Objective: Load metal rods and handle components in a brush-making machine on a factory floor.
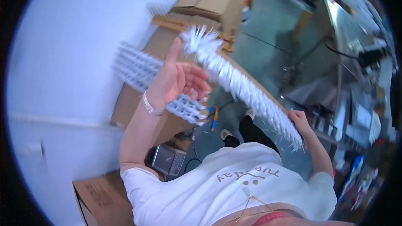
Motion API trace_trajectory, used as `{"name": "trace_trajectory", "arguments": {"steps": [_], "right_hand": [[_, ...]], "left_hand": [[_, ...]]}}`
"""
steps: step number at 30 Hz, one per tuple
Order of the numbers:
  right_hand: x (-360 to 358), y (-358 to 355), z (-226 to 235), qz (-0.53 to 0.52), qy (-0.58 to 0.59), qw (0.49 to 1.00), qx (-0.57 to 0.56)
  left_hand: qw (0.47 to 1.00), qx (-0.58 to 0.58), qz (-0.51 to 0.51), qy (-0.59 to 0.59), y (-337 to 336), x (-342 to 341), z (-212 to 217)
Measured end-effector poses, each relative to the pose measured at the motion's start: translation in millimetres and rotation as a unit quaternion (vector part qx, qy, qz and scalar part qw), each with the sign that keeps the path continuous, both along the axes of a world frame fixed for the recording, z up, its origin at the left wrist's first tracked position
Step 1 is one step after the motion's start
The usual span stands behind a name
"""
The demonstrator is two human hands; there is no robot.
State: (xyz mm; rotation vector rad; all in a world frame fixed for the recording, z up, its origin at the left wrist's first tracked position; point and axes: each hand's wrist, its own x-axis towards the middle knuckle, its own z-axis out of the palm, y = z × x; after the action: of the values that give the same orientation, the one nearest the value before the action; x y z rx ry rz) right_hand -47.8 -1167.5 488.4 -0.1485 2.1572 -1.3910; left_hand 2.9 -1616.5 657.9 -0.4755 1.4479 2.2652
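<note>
Workshop floor, green, with cardboard stacked along a white wall: two hands on a long white bristled strip.

Right hand, at 4 o'clock, appears closed around the strip's lower end, though blur hides the fingers. The strip runs from there up to a splayed tuft at 12 o'clock. Left hand, near centre, is raised palm-up, thumb extended and fingers loosely curled, clamping nothing, with the fingertips just beside the strip's upper half. A white lattice rack passes behind that hand towards 9 o'clock; contact cannot be confirmed. In my judgement, support under both ends would limit sag and bristle damage. Cardboard boxes lie at 12 o'clock and a small weighing scale at 7 o'clock.
</note>
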Motion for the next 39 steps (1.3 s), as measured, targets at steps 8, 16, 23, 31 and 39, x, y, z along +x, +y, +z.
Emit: {"name": "trace_trajectory", "arguments": {"steps": [8, 16, 23, 31, 39], "right_hand": [[108, 147, 34, -0.019, 0.005, 0.988, 0.153], [129, 250, 110, 0.007, 0.049, 0.933, 0.358], [188, 357, 160, -0.081, 0.107, 0.888, 0.440], [337, 446, 187, -0.423, 0.346, 0.717, 0.433], [293, 488, 142, -0.609, 0.067, 0.781, -0.120]], "left_hand": [[0.910, 0.199, -0.314, -0.185, 68, 7, -82], [0.869, 0.339, -0.306, -0.188, 202, 85, -142], [0.866, 0.366, -0.312, -0.135, 324, 145, -134], [0.876, 0.371, -0.307, -0.020, 442, 154, -113], [0.883, 0.371, -0.287, 0.002, 511, 138, -93]]}}
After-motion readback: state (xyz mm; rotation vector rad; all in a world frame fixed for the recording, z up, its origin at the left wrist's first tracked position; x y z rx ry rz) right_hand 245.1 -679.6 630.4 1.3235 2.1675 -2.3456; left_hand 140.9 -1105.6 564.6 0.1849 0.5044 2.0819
